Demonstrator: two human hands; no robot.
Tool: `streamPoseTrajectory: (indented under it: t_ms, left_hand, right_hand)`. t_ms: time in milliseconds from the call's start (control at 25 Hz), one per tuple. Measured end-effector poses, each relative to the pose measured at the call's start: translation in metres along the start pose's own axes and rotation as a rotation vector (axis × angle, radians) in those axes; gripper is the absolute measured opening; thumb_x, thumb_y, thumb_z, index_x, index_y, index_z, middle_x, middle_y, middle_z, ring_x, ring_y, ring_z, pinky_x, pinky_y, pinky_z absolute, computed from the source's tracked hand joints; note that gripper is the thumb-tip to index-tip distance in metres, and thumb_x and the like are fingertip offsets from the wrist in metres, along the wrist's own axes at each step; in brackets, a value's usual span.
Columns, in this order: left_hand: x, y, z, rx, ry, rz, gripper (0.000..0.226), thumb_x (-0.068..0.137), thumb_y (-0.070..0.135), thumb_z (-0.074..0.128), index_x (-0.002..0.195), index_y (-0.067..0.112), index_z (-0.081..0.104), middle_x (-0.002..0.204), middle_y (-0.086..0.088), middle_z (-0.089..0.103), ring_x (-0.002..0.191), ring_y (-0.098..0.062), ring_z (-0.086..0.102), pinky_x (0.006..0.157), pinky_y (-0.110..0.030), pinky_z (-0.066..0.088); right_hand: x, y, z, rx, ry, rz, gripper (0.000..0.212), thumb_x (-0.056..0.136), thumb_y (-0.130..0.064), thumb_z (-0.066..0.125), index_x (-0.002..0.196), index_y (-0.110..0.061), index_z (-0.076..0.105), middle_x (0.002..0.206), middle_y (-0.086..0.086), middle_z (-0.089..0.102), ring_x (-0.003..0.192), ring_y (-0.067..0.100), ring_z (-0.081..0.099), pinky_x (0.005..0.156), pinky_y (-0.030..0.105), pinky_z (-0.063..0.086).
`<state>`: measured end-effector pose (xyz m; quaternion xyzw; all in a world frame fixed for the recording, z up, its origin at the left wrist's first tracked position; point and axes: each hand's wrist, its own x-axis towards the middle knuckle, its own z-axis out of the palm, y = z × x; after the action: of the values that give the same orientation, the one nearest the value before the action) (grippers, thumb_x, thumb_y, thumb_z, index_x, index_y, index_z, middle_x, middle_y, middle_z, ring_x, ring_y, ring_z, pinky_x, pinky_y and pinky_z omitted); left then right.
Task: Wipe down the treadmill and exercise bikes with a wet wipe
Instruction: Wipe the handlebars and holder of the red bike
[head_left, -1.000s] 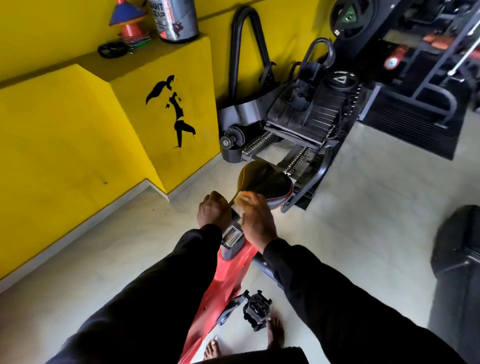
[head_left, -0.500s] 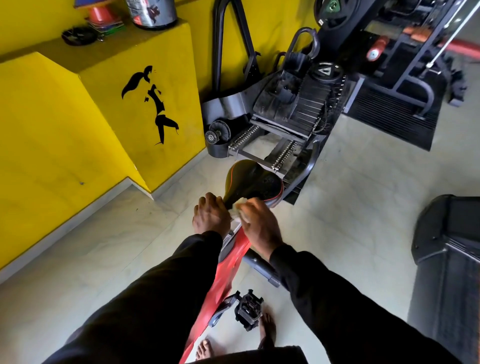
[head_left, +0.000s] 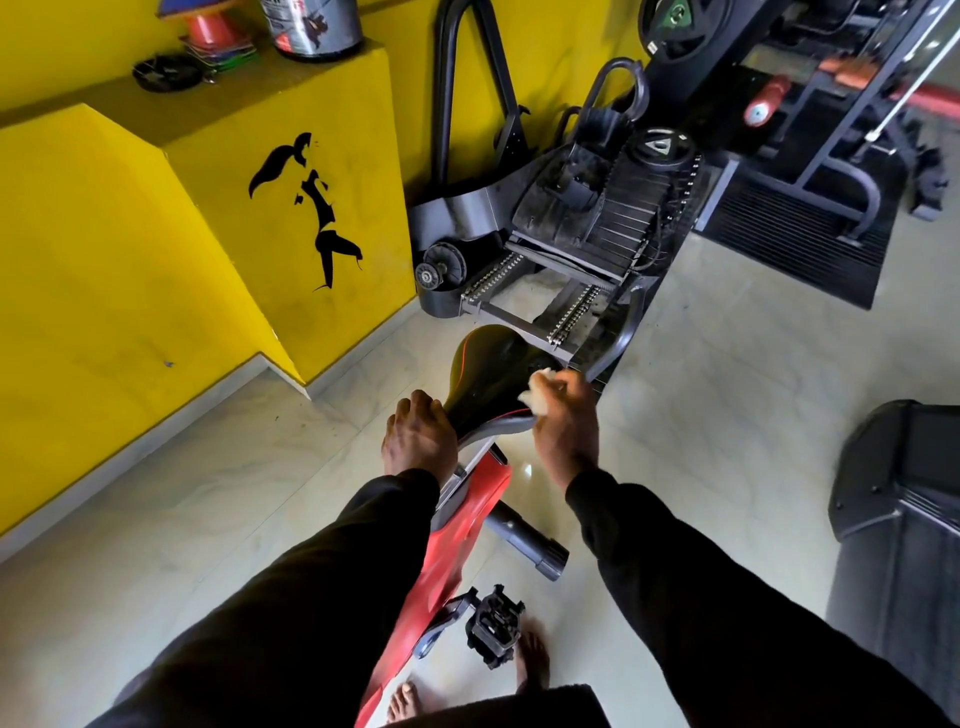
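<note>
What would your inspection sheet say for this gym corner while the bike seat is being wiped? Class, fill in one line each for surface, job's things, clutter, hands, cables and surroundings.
Surface: pale tiled floor, glossy.
Job's things: black bike saddle on a red frame; white wipe pressed to the saddle's right side.
Clutter: canister, cones and a dark dish on the yellow ledge.
Hands: left hand grips the saddle's near end; right hand holds the wipe.
Cables: nothing seen.
Surroundings: dismantled black machine ahead, pedal below, black unit at right.
</note>
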<state>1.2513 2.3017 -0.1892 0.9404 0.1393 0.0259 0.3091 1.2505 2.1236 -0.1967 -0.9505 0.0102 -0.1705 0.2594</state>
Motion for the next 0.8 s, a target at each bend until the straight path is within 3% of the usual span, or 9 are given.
streamPoseTrajectory:
  t_ms: [80,120,240,320,480,560,680,760,800]
  left_hand:
    - [0.000,-0.001,0.001,0.002,0.005,0.005,0.026,0.105,0.032,0.034,0.104,0.013,0.051,0.093,-0.004,0.048,0.081,-0.018,0.041,0.072,-0.032,0.033]
    - [0.000,0.000,0.001,0.005,0.005,0.004,0.026,0.105,0.032,0.034,0.104,0.013,0.051,0.093,-0.005,0.049,0.081,-0.018,0.042,0.072,-0.032,0.034]
    - [-0.001,0.000,-0.001,0.002,-0.004,0.000,0.025,0.105,0.033,0.035,0.103,0.013,0.051,0.091,-0.002,0.044,0.082,-0.018,0.041,0.072,-0.033,0.032]
    - [-0.001,0.001,-0.003,-0.002,-0.018,-0.005,0.026,0.105,0.033,0.034,0.103,0.013,0.051,0.091,-0.001,0.043,0.082,-0.018,0.041,0.072,-0.033,0.031]
    - [-0.001,0.001,-0.002,0.000,-0.006,-0.009,0.027,0.105,0.032,0.034,0.104,0.012,0.052,0.092,-0.002,0.044,0.081,-0.018,0.040,0.072,-0.032,0.031]
    - [-0.002,0.002,-0.003,-0.007,-0.010,-0.008,0.025,0.105,0.032,0.035,0.101,0.013,0.050,0.091,-0.002,0.044,0.081,-0.018,0.040,0.072,-0.033,0.030]
    - [-0.002,0.000,-0.005,-0.025,-0.021,0.000,0.023,0.105,0.033,0.033,0.097,0.016,0.047,0.089,0.000,0.041,0.082,-0.018,0.039,0.072,-0.033,0.029]
    - [-0.002,0.000,-0.004,-0.022,-0.025,0.005,0.023,0.105,0.034,0.033,0.096,0.017,0.045,0.089,0.000,0.042,0.081,-0.018,0.040,0.071,-0.033,0.030]
    - [-0.001,0.000,-0.004,-0.018,-0.025,0.007,0.023,0.105,0.034,0.032,0.097,0.017,0.045,0.089,0.000,0.043,0.081,-0.018,0.041,0.071,-0.033,0.031]
  right_hand:
    - [0.017,-0.003,0.003,-0.070,0.061,0.119,0.037,0.079,0.009,0.059,0.113,-0.005,0.063,0.123,0.017,0.054,0.111,0.032,0.053,0.083,0.045,0.054]
    - [0.019,-0.011,0.008,-0.090,0.059,0.088,0.030,0.084,0.004,0.055,0.112,-0.005,0.062,0.124,0.016,0.054,0.112,0.032,0.052,0.085,0.047,0.053]
    - [-0.008,-0.034,0.025,-0.113,-0.076,-0.311,0.033,0.091,-0.003,0.041,0.119,-0.005,0.059,0.129,0.015,0.055,0.120,0.034,0.050,0.103,0.050,0.043]
    - [-0.016,-0.024,0.025,-0.154,-0.168,-0.436,0.044,0.091,-0.003,0.041,0.133,-0.004,0.053,0.142,0.015,0.050,0.133,0.034,0.043,0.113,0.050,0.034]
    - [0.037,-0.018,0.021,-0.293,-0.157,-0.008,0.041,0.096,-0.019,0.039,0.132,-0.003,0.048,0.145,0.020,0.042,0.134,0.038,0.039,0.110,0.051,0.034]
    - [0.034,-0.033,0.027,-0.215,-0.156,-0.122,0.043,0.091,-0.012,0.042,0.131,0.000,0.050,0.142,0.024,0.045,0.131,0.042,0.043,0.111,0.050,0.033]
    - [-0.007,-0.035,0.032,-0.123,-0.259,-0.555,0.045,0.091,-0.002,0.042,0.136,0.000,0.051,0.143,0.020,0.049,0.134,0.037,0.043,0.114,0.045,0.030]
    - [0.001,-0.023,0.026,-0.130,-0.253,-0.517,0.045,0.095,-0.009,0.039,0.139,-0.002,0.048,0.146,0.018,0.045,0.137,0.036,0.040,0.114,0.047,0.031]
    - [0.015,-0.023,0.023,-0.159,-0.237,-0.378,0.046,0.098,-0.017,0.034,0.140,-0.003,0.047,0.148,0.019,0.042,0.138,0.037,0.038,0.115,0.049,0.029]
